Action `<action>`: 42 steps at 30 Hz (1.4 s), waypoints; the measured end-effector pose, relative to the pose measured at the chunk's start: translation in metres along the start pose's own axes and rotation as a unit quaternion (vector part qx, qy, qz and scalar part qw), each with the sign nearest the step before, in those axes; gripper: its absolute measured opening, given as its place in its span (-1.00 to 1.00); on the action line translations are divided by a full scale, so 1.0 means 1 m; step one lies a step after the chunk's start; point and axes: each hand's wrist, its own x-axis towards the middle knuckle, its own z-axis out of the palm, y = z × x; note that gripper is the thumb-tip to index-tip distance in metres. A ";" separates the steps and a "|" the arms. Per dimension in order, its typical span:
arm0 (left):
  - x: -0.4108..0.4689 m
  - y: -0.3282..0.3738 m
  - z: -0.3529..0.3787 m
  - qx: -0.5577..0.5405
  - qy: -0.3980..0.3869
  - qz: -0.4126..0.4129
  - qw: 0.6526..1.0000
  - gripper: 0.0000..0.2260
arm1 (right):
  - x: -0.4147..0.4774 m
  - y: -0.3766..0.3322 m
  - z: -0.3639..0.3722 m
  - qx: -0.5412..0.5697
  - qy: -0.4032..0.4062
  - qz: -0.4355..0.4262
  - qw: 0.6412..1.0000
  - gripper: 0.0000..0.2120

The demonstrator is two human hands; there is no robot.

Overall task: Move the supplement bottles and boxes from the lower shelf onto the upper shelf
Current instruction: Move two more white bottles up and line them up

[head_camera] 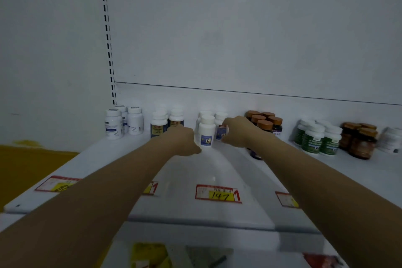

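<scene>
A shop: white shelf (104,172) with red-and-yellow price tags (218,194) along its near edge, slotted upright (108,35) far left, bottles (206,130) in like groups at the back.

Your shelf (217,165): plain white. Along its back edge, left to right, you have: blue-labelled bottles (113,125), white; navy-labelled bottles (158,126), white caps; violet-labelled bottle (220,132), white; copper-capped bottles (264,124), dark; green-labelled bottles (313,139), white caps; brown jars (362,144), copper lids. Front edge: price tags (217,194), red-bordered, yellow.
</scene>
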 end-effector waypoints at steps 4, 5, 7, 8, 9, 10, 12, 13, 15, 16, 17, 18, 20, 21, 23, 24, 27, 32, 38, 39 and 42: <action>-0.043 0.002 -0.005 0.018 0.023 0.030 0.999 -0.56 | -0.052 -0.013 -0.016 -0.018 -0.002 -0.009 1.000 -0.60; -0.054 0.003 -0.006 0.019 0.030 0.039 0.999 -0.57 | -0.067 -0.016 -0.018 -0.020 0.000 -0.009 1.000 -0.59; -0.076 0.006 -0.005 0.019 0.040 0.054 0.998 -0.55 | -0.098 -0.019 -0.019 -0.019 0.003 -0.001 1.000 -0.56; -0.088 0.008 -0.004 0.018 0.045 0.060 0.997 -0.54 | -0.114 -0.020 -0.019 -0.015 0.003 0.006 1.000 -0.54; -0.100 0.010 -0.002 0.014 0.051 0.069 0.996 -0.52 | -0.131 -0.021 -0.019 -0.010 0.003 0.016 1.000 -0.53; -0.112 0.014 0.000 0.009 0.057 0.081 0.995 -0.51 | -0.150 -0.021 -0.019 -0.006 0.004 0.029 1.000 -0.52; -0.137 0.026 0.005 -0.007 0.074 0.112 0.991 -0.50 | -0.187 -0.019 -0.018 0.006 0.013 0.059 0.998 -0.52; -0.150 0.034 0.008 -0.016 0.079 0.129 0.988 -0.50 | -0.206 -0.016 -0.016 0.013 0.019 0.074 0.997 -0.53; -0.174 0.055 0.017 -0.037 0.082 0.158 0.983 -0.48 | -0.243 -0.004 -0.011 0.021 0.027 0.110 0.993 -0.54; -0.186 0.067 0.021 -0.045 0.082 0.173 0.981 -0.47 | -0.261 0.004 -0.008 0.026 0.029 0.131 0.991 -0.55; -0.197 0.081 0.026 -0.052 0.081 0.190 0.977 -0.47 | -0.282 0.013 -0.005 0.033 0.029 0.154 0.987 -0.55; -0.207 0.095 0.032 -0.060 0.078 0.208 0.973 -0.47 | -0.300 0.023 -0.002 0.041 0.028 0.174 0.984 -0.55; -0.224 0.123 0.047 -0.073 0.066 0.240 0.966 -0.50 | -0.338 0.044 0.003 0.049 0.028 0.213 0.975 -0.54; -0.233 0.137 0.056 -0.084 0.061 0.252 0.962 -0.51 | -0.356 0.056 0.007 0.056 0.028 0.234 0.970 -0.54; -0.250 0.164 0.080 -0.106 0.037 0.265 0.958 -0.50 | -0.391 0.081 0.016 0.070 0.029 0.270 0.960 -0.54; -0.258 0.177 0.093 -0.114 0.017 0.269 0.956 -0.51 | -0.406 0.094 0.021 0.071 0.027 0.284 0.956 -0.56; -0.272 0.214 0.130 -0.111 -0.041 0.275 0.954 -0.55 | -0.447 0.133 0.032 0.079 0.012 0.320 0.944 -0.56; -0.276 0.290 0.166 -0.121 -0.088 0.272 0.951 -0.59 | -0.496 0.211 0.042 0.077 -0.006 0.344 0.936 -0.53; -0.265 0.384 0.201 -0.152 -0.111 0.235 0.954 -0.52 | -0.526 0.315 0.051 0.075 -0.033 0.339 0.937 -0.50; -0.262 0.398 0.207 -0.152 -0.116 0.230 0.954 -0.51 | -0.527 0.332 0.053 0.071 -0.038 0.338 0.938 -0.50; -0.248 0.435 0.225 -0.145 -0.124 0.219 0.957 -0.51 | -0.522 0.379 0.059 0.071 -0.048 0.337 0.938 -0.49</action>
